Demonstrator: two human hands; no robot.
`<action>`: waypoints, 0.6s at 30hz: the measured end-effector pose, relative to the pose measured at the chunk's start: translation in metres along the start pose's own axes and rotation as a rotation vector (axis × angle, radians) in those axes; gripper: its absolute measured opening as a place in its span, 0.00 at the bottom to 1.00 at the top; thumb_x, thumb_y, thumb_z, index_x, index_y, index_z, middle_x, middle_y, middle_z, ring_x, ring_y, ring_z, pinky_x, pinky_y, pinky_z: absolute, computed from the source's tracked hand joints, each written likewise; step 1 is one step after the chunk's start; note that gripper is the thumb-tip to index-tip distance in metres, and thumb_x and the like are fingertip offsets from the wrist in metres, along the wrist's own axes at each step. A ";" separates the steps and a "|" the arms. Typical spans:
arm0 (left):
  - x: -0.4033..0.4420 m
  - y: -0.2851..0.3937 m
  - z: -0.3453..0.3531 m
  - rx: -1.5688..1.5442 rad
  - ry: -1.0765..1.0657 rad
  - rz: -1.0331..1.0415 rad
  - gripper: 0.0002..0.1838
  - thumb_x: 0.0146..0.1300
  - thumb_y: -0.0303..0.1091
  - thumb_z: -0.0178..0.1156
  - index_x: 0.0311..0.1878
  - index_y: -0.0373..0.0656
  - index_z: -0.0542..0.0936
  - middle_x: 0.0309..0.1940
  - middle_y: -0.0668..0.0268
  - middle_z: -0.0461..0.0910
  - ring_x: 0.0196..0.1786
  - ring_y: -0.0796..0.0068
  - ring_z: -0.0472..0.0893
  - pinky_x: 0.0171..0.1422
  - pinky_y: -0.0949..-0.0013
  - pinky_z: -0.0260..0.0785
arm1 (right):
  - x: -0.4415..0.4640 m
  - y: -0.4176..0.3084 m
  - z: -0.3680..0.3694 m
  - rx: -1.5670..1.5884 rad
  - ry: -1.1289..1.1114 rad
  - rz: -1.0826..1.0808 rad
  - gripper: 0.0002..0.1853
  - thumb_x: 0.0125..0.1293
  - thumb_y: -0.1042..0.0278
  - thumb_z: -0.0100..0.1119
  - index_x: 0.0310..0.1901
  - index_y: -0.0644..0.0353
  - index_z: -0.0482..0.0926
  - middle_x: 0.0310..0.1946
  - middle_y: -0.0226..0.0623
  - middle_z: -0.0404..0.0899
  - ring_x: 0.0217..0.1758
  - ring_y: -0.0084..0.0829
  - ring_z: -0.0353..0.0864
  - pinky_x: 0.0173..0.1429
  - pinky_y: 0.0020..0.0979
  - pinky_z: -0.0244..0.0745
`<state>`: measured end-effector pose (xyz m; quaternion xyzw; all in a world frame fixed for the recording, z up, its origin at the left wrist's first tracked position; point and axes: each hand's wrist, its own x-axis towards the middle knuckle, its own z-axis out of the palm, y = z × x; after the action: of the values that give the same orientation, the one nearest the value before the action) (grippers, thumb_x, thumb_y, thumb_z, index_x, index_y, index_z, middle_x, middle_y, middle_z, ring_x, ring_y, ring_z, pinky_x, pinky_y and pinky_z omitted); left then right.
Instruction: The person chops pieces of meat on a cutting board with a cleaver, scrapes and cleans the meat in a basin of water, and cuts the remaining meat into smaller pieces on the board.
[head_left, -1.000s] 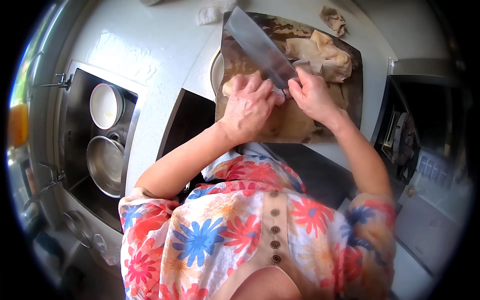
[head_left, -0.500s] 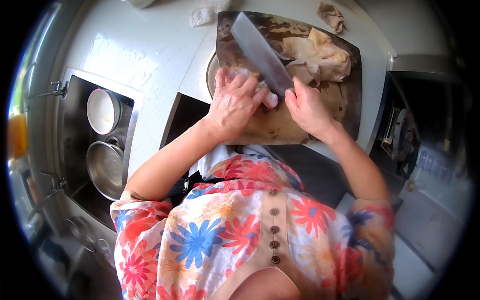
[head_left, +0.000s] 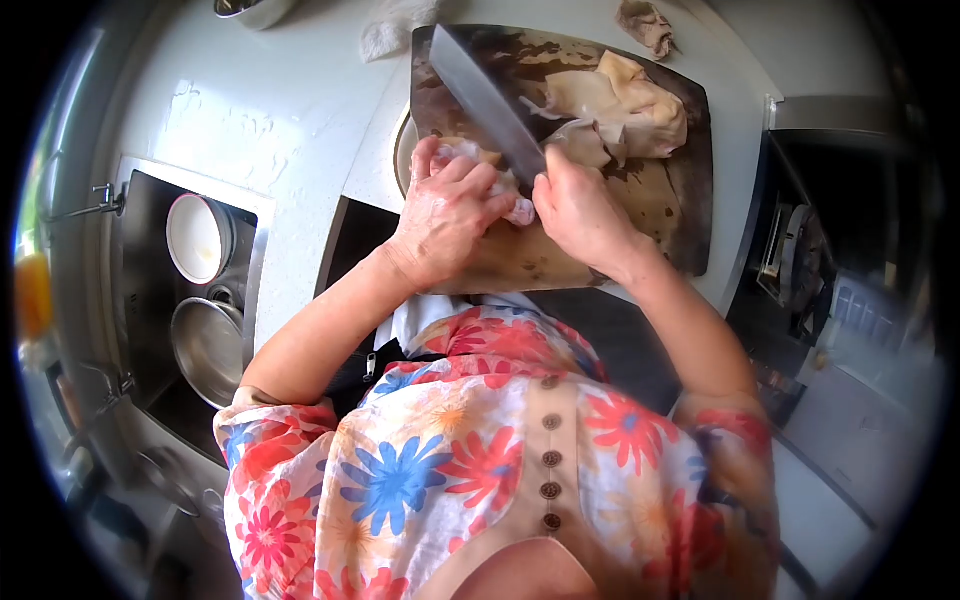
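My right hand (head_left: 590,215) is closed round the handle of a broad cleaver (head_left: 488,105), whose blade slants up and left over the dark cutting board (head_left: 570,265). On the board's left side my left hand (head_left: 447,212) has its fingers curled over a pale pink piece of raw meat (head_left: 521,212), pressing it down. Most of that piece is hidden under the fingers. The blade is right beside it; whether they touch I cannot tell. A larger lump of raw, pale-skinned poultry (head_left: 645,115) lies on the board's far right part.
At the left, a sink (head_left: 150,290) holds a white bowl (head_left: 198,238) and a metal pan (head_left: 208,350). A crumpled white cloth (head_left: 393,28) and a brownish crumpled thing (head_left: 647,27) lie behind the board. A round rim (head_left: 403,155) shows at the board's left edge.
The cleaver and my right hand have come slightly left, closer to my left hand. The whole view has shifted a little, and a metal bowl shows more at the top left.
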<state>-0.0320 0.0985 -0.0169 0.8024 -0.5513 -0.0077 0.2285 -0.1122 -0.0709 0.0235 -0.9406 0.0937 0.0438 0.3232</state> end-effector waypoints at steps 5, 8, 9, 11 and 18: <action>-0.003 -0.003 -0.001 -0.013 0.078 0.026 0.17 0.42 0.26 0.58 0.37 0.57 0.82 0.37 0.70 0.74 0.46 0.69 0.75 0.68 0.46 0.47 | -0.035 0.006 -0.017 0.026 -0.078 0.093 0.08 0.64 0.72 0.49 0.32 0.67 0.63 0.21 0.56 0.73 0.28 0.58 0.75 0.30 0.50 0.67; -0.003 -0.007 -0.004 -0.049 0.079 0.013 0.18 0.41 0.24 0.58 0.37 0.57 0.82 0.36 0.70 0.75 0.45 0.69 0.76 0.68 0.47 0.49 | -0.067 0.016 -0.032 -0.039 -0.144 0.140 0.08 0.64 0.72 0.49 0.33 0.66 0.63 0.20 0.56 0.73 0.27 0.58 0.75 0.29 0.49 0.67; -0.004 -0.007 -0.006 -0.056 0.096 0.013 0.17 0.41 0.23 0.59 0.35 0.58 0.82 0.35 0.71 0.75 0.43 0.70 0.77 0.67 0.48 0.50 | -0.077 0.018 -0.034 -0.037 -0.154 0.153 0.08 0.64 0.72 0.50 0.33 0.66 0.63 0.20 0.55 0.73 0.27 0.57 0.75 0.29 0.49 0.67; -0.004 -0.009 -0.012 -0.060 0.079 -0.002 0.15 0.41 0.23 0.59 0.32 0.57 0.82 0.34 0.72 0.75 0.43 0.70 0.77 0.67 0.48 0.51 | -0.091 0.021 -0.036 -0.032 -0.161 0.177 0.08 0.64 0.72 0.50 0.33 0.66 0.63 0.19 0.54 0.73 0.26 0.57 0.75 0.29 0.48 0.67; 0.007 -0.016 -0.029 -0.154 0.188 0.045 0.13 0.41 0.23 0.58 0.27 0.57 0.82 0.31 0.74 0.77 0.43 0.71 0.76 0.65 0.57 0.58 | -0.098 0.031 -0.038 0.086 -0.112 0.165 0.09 0.64 0.73 0.51 0.30 0.66 0.62 0.17 0.53 0.70 0.21 0.54 0.71 0.25 0.44 0.64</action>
<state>-0.0074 0.1074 0.0051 0.7671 -0.5430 0.0301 0.3403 -0.2134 -0.1039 0.0484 -0.9110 0.1546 0.1190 0.3634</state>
